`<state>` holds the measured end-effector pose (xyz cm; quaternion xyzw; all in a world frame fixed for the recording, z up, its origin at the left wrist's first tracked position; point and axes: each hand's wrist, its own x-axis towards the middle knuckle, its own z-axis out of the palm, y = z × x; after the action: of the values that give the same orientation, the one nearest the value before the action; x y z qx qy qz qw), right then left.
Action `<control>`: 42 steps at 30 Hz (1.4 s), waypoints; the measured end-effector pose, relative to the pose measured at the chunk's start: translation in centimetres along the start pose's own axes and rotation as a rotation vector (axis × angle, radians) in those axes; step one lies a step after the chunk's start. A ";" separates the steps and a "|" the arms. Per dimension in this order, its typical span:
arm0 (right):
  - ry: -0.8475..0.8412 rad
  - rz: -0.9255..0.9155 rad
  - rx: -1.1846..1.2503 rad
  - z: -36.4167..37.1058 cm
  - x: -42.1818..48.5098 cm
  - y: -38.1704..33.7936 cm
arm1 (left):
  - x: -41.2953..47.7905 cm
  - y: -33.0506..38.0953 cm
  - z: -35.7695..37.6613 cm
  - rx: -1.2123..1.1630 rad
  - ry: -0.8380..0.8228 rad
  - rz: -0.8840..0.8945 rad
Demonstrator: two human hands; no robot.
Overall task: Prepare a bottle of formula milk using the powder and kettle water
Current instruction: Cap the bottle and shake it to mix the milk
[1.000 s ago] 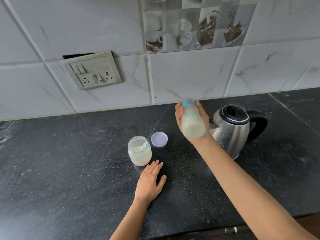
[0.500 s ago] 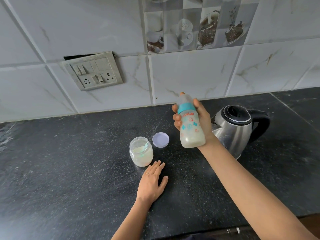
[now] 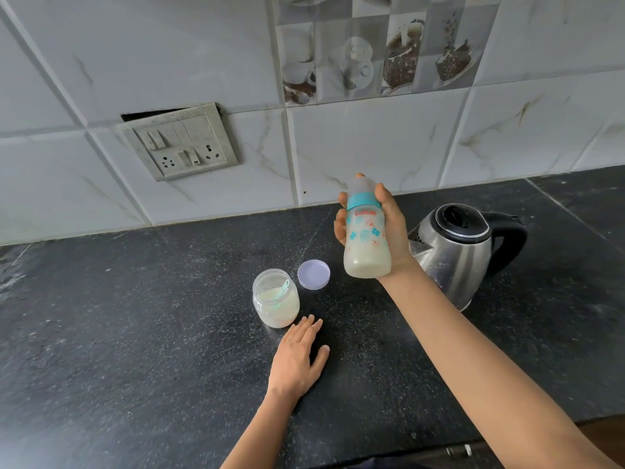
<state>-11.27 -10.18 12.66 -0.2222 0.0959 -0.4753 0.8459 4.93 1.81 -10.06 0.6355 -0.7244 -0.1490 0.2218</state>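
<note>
My right hand (image 3: 394, 231) grips a capped baby bottle (image 3: 366, 238) with a teal collar, held upright above the counter, cloudy milk in its lower part. An open glass jar of formula powder (image 3: 275, 299) with a teal scoop inside stands on the black counter, left of the bottle. Its lilac lid (image 3: 313, 274) lies flat just behind it to the right. A steel kettle (image 3: 455, 255) with a black lid and handle stands right of the bottle. My left hand (image 3: 297, 357) rests flat on the counter, fingers spread, just in front of the jar.
The black stone counter (image 3: 135, 333) runs to a tiled wall with a switch and socket plate (image 3: 181, 143) at the back left. The counter's front edge is at the bottom right.
The bottle was blurred in motion a second ago and is now held still and upright, slightly higher. My left hand has stayed flat on the counter.
</note>
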 end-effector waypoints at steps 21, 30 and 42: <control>0.065 -0.036 0.105 0.1 -1.4 -1.1 | -0.1 0.1 -0.1 0.026 0.003 -0.004; 0.040 -0.077 0.063 -0.4 -2.2 -1.0 | -0.1 0.1 0.0 0.024 -0.003 -0.016; 0.136 -0.073 0.150 0.0 -2.1 -1.0 | -0.2 0.1 0.0 0.031 -0.008 -0.015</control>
<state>-13.10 -8.86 13.06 -0.1287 0.1091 -0.5254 0.8340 4.85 1.98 -9.97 0.6439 -0.7226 -0.1419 0.2077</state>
